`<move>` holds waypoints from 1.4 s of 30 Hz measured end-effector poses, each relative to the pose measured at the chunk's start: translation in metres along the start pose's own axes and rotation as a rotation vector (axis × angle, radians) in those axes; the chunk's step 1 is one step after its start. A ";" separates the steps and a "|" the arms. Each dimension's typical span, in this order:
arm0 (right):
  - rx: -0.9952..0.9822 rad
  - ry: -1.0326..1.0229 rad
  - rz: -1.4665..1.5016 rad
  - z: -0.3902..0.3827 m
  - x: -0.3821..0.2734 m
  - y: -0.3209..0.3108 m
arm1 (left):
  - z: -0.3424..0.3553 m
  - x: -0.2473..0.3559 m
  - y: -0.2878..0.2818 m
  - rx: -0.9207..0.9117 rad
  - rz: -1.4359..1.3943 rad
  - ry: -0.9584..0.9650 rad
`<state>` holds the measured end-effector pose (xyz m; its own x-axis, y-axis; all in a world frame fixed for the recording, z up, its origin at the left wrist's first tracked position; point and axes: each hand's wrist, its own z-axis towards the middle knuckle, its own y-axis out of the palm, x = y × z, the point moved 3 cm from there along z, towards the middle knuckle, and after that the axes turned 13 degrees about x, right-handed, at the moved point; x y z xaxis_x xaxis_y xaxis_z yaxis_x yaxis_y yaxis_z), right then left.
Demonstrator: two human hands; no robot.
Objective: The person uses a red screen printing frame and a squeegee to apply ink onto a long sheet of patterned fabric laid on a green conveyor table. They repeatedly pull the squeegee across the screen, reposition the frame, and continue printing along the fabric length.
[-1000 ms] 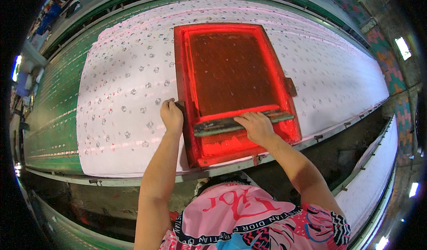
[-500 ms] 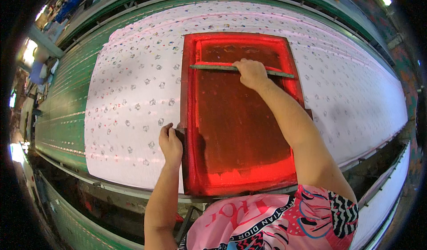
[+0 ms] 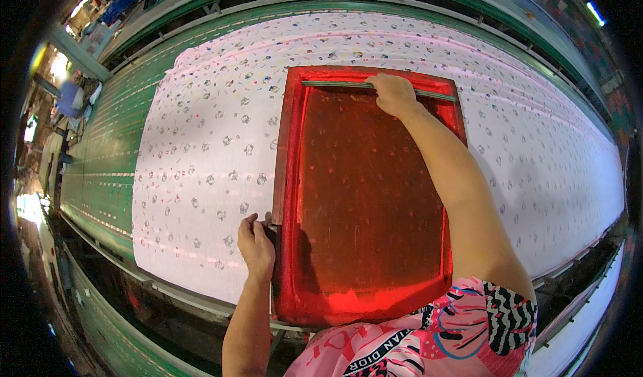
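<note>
A screen-printing frame (image 3: 288, 176) with red-stained borders lies on white printed fabric in front of me. Its mesh (image 3: 368, 196) looks dark brownish red, and bright red ink (image 3: 365, 300) coats the near end. My right hand (image 3: 394, 95) is closed over a long thin squeegee (image 3: 335, 83), which spans the far end of the screen just inside the border. Beside the frame's left edge, my left hand (image 3: 256, 248) has its fingers curled next to a small dark piece (image 3: 269, 224) on the frame's side. What those fingers hold is hidden.
Fabric (image 3: 194, 156) with small scattered motifs covers much of a long green table (image 3: 100, 156). The table's near rail (image 3: 181, 295) runs below my left arm. Another long green table (image 3: 234, 5) stands beyond the far edge. A person (image 3: 69, 99) is at the far left.
My right hand has pushed the squeegee away from me, up against the far border of the screen. My left hand stays by the frame's left edge. The whole view has shifted slightly.
</note>
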<state>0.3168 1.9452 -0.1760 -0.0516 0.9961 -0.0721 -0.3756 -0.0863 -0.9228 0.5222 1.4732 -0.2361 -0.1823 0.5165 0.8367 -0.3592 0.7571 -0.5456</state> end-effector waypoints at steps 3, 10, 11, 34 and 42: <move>0.020 0.024 0.003 -0.005 -0.007 -0.009 | -0.001 0.005 -0.004 0.008 0.040 0.029; 0.104 0.001 -0.018 -0.001 0.017 -0.003 | -0.002 0.009 -0.002 -0.012 0.015 0.003; 0.114 -0.007 -0.022 0.000 0.022 0.000 | -0.003 0.010 -0.001 -0.014 0.007 0.000; -0.192 -0.050 0.046 -0.168 -0.076 -0.086 | 0.004 0.018 0.002 -0.117 0.090 0.219; -0.284 0.004 0.075 -0.319 -0.168 -0.141 | 0.007 0.008 0.005 -0.104 0.086 0.284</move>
<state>0.6740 1.7967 -0.1546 -0.0659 0.9872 -0.1454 -0.0963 -0.1514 -0.9838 0.5125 1.4782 -0.2319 0.0603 0.6607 0.7482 -0.2555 0.7348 -0.6283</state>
